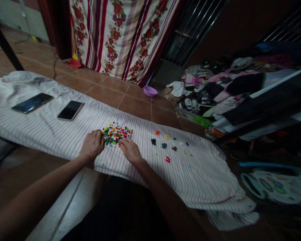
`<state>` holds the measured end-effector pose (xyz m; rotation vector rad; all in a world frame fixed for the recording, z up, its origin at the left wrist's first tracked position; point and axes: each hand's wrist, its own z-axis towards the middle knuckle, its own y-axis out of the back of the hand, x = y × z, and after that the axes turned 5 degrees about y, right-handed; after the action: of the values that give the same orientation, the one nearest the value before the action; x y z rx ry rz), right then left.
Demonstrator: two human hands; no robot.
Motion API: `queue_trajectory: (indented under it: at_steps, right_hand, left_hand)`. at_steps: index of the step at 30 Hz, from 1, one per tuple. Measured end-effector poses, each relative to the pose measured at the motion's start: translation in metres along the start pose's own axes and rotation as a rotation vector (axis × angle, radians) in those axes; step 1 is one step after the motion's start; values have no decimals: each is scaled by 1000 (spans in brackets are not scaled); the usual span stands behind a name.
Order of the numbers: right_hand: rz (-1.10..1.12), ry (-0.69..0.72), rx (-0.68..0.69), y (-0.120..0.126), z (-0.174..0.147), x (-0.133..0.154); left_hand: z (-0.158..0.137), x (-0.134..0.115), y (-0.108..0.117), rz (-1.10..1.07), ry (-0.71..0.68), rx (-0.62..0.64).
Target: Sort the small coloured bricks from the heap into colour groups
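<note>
A heap of small multicoloured plastic pieces, like beads (116, 133), lies on a striped cloth (137, 160). At the heap's left edge rests my left hand (92, 144), its fingers curled; what they hold, if anything, is hidden. My right hand (130, 150) reaches into the heap's lower right side with thumb and fingers pinched together. Whatever is between those fingertips is too small to make out. To the right, small groups lie apart by colour: orange pieces (157, 133), black pieces (153, 142), grey pieces (164, 145), brown pieces (174, 148) and red pieces (168, 159), among several others.
A tablet (32, 102) and a phone (70, 110) lie on the cloth at left. Beyond it, a purple basin (150, 91) stands on the tiled floor (107, 87) near a floral curtain (115, 36). Piled clothes (215, 87) fill the right side.
</note>
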<state>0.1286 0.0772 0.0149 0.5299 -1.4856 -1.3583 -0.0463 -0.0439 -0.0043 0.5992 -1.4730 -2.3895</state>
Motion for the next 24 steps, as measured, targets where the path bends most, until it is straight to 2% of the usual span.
queue_trajectory:
  at_steps: [4,7,13,17,20,24]
  right_hand:
    - [-43,-57,45,2,6,8]
    - [-30,-74,28,1,9,9]
    - [-3,-88,-14,-6,10,3]
    - [-13,-89,-15,-7,11,3]
    - [-15,-100,-20,-6,14,5]
    - [-5,-92,-25,-5,17,6]
  left_hand:
    - [-1,0,2,-1,-10,-25]
    - [-4,1,4,-11,-15,-20]
    - [-8,3,7,-229,3,-105]
    - [-2,3,10,-305,50,-108]
    - [2,-7,28,-403,104,-87]
    - [-17,-37,78,-746,33,-17]
